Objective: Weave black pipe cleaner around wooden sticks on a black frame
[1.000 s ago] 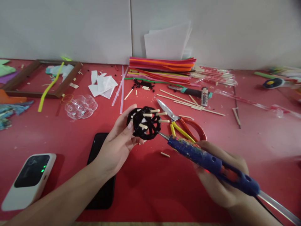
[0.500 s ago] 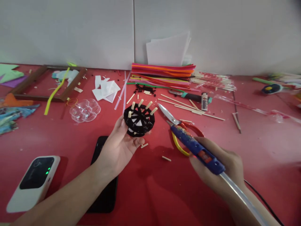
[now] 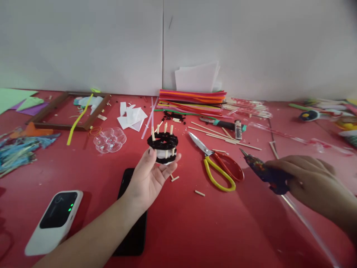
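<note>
Left hand [image 3: 150, 176] palm up, forearm coming in from bottom left, fingers cupped under and thumb on the left side of a black pipe-cleaner wheel [image 3: 163, 149] - clamped on it lightly and holding it flat above the red desk [image 3: 195, 230], wooden pegs pointing up. Right hand [image 3: 311, 186] low at the right, knuckles up, fingers closed round a blue glue gun [image 3: 263, 171], nozzle aimed up-left.

Right hand is blurred and its wrist is cut off by the frame edge. The gun's rear is hidden under the fingers; can't tell if the gun touches the desk. Left forearm covers part of a black phone [image 3: 134, 230].

Wheel sits on the left fingertips, well apart from the gun - scissors [image 3: 220, 165] lie between them.
</note>
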